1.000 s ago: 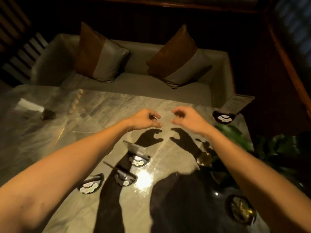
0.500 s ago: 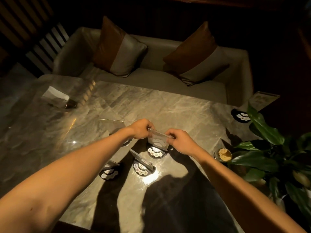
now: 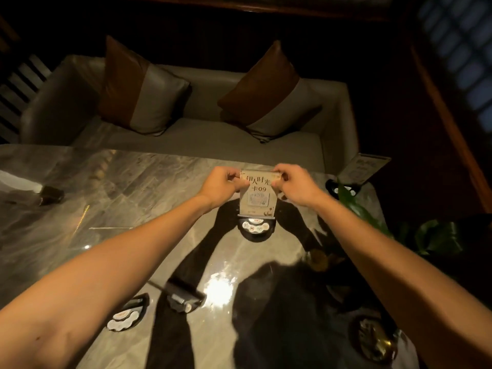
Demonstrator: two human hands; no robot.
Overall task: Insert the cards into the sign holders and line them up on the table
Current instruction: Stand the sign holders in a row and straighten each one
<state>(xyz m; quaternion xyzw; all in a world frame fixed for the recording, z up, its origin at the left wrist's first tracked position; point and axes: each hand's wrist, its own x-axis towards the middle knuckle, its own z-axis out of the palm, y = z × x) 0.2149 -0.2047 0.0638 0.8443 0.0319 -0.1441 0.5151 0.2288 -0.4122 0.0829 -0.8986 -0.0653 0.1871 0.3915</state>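
Observation:
A sign holder (image 3: 256, 227) with a black rounded base stands upright on the marble table (image 3: 138, 193), a printed card (image 3: 257, 198) inside its clear panel. My left hand (image 3: 222, 183) pinches the panel's top left corner. My right hand (image 3: 295, 182) pinches the top right corner. Two more holders (image 3: 183, 298) (image 3: 127, 315) with black bases rest near the front, under my left forearm. Another holder (image 3: 359, 169) with a card stands at the table's far right corner.
A beige sofa (image 3: 202, 139) with two brown-and-grey cushions runs behind the table. A leafy plant (image 3: 372, 217) crowds the right side. A white object with a dark end (image 3: 40, 189) lies at far left. A round dish (image 3: 375, 339) sits at front right.
The view shifted. Both hands closed on the top of one holder's panel, and that holder now stands farther from the other two with its card facing me.

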